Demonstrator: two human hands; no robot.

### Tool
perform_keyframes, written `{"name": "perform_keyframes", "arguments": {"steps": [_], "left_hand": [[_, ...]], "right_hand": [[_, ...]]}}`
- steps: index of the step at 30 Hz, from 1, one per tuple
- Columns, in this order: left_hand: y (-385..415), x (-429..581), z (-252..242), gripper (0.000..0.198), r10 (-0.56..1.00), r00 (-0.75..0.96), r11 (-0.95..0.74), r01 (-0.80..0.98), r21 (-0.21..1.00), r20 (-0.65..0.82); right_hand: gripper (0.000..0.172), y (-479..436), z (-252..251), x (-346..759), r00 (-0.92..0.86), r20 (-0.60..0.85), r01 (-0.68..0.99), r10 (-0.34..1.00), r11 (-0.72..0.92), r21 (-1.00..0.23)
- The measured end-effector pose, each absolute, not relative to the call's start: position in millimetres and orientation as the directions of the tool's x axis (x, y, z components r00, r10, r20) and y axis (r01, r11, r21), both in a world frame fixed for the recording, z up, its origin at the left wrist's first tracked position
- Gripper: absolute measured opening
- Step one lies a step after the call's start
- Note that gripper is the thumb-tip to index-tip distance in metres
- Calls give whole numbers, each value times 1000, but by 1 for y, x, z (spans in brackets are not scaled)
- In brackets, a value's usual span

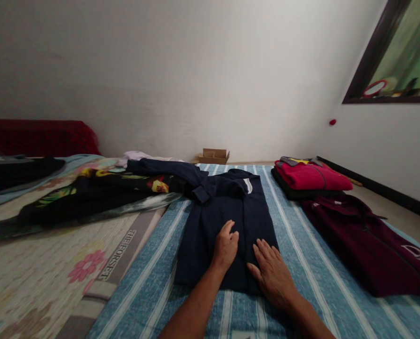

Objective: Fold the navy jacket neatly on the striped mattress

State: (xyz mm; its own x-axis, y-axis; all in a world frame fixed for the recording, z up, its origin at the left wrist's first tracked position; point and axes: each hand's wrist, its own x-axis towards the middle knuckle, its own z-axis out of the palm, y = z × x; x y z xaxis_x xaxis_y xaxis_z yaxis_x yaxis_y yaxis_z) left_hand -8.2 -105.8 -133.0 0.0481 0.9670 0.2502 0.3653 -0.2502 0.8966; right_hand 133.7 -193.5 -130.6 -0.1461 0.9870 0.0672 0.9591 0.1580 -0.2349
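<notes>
A dark navy shirt [227, 207] lies flat on the blue striped sheet [298, 226], one sleeve stretched off to the left. My left hand [226, 246] rests on the middle of the shirt with its fingers loosely curled and spread, holding nothing. My right hand [271, 269] lies flat beside it on the shirt's lower right part, fingers stretched out.
A maroon garment [368, 245] lies spread at the right. Behind it sits a folded stack topped by a red garment [310, 176]. A dark patterned cloth [89, 193] lies at the left on a floral sheet [54, 263]. A small cardboard box [213, 156] stands by the wall.
</notes>
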Motion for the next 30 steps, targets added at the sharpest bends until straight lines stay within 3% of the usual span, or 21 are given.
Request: {"name": "perform_keyframes", "arguments": {"steps": [5, 14, 17, 19, 21, 22, 24, 26, 28, 30], "left_hand": [[-100, -12, -133, 40, 996, -71, -50, 108, 993, 58], [-102, -20, -119, 45, 978, -174, 73, -219, 973, -113], [-95, -35, -107, 46, 960, -279, -6, -37, 999, -5], [-91, -49, -95, 43, 925, -328, -91, 300, 949, 193], [-90, -63, -80, 42, 880, -269, -113, 682, 723, 392], [-90, -70, -74, 41, 879, -223, -71, 813, 578, 421], [-90, -80, -65, 40, 928, -188, 70, 937, 343, 322], [-88, -90, -61, 36, 964, -227, 193, 957, 218, 141], [-82, -101, -58, 27, 962, -269, 257, 947, 191, 39], [-74, -113, -56, 18, 950, -309, 296, 929, 221, 31]], "right_hand": [[64, -195, -128, 132, -142, 64, 959, 988, 153, -238], [62, -193, -130, 133, -146, 57, 948, 988, 156, -278], [63, -193, -131, 133, -136, 87, 945, 987, 156, -288], [64, -194, -132, 133, -138, 93, 943, 986, 159, -291], [64, -194, -132, 133, -138, 95, 943, 986, 160, -291], [64, -194, -132, 133, -138, 95, 943, 986, 160, -292], [64, -194, -132, 133, -139, 90, 943, 986, 160, -293], [64, -193, -131, 134, -141, 80, 942, 987, 158, -294], [64, -193, -130, 134, -141, 68, 942, 988, 155, -297], [64, -193, -129, 133, -140, 61, 942, 988, 152, -300]]}}
